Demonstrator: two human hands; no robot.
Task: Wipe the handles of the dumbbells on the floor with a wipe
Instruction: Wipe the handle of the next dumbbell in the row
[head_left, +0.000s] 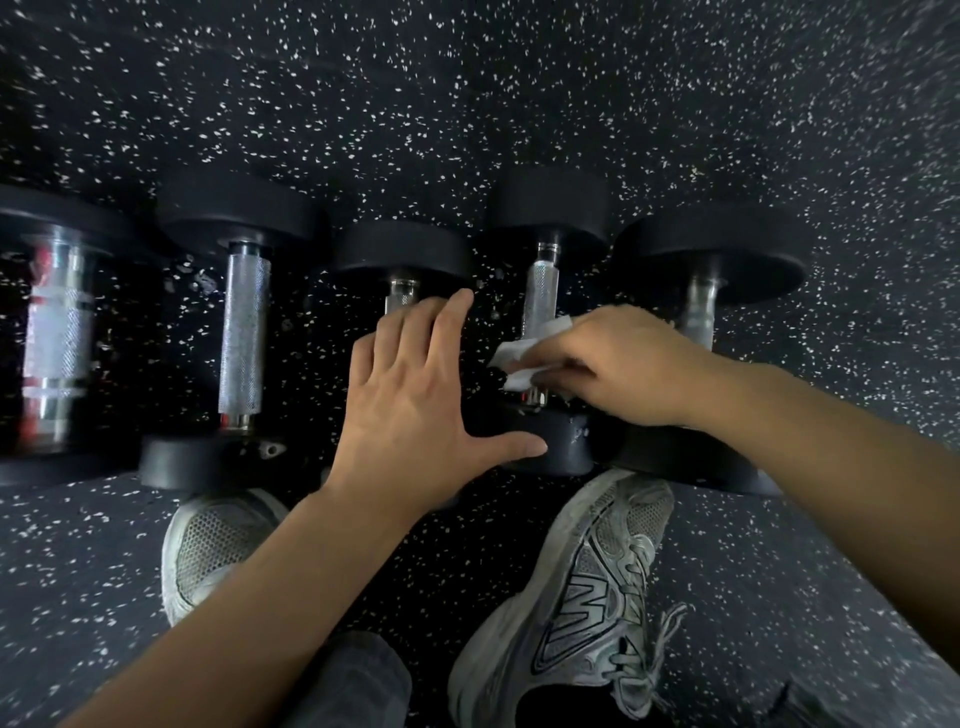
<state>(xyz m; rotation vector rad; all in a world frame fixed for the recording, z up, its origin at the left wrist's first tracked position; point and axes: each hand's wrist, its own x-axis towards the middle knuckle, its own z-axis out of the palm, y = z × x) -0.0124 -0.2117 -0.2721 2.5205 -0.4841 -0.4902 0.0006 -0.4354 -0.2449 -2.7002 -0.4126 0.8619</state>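
Observation:
Several black dumbbells with knurled silver handles lie side by side on the speckled floor. My right hand (618, 364) grips a white wipe (524, 353) pressed around the lower part of the fourth dumbbell's handle (542, 291). My left hand (415, 400) is spread flat, fingers apart, over the third dumbbell (402, 249) and hides most of its handle; the thumb reaches toward the fourth dumbbell's near head (550, 441). The fifth dumbbell's handle (698, 312) is partly hidden behind my right hand.
My two grey sneakers (587, 587) stand just in front of the dumbbell row. At the far left lies a bigger dumbbell (57, 332) with red marks, and beside it the second dumbbell (244, 332). Speckled rubber floor (467, 104) stretches beyond the row.

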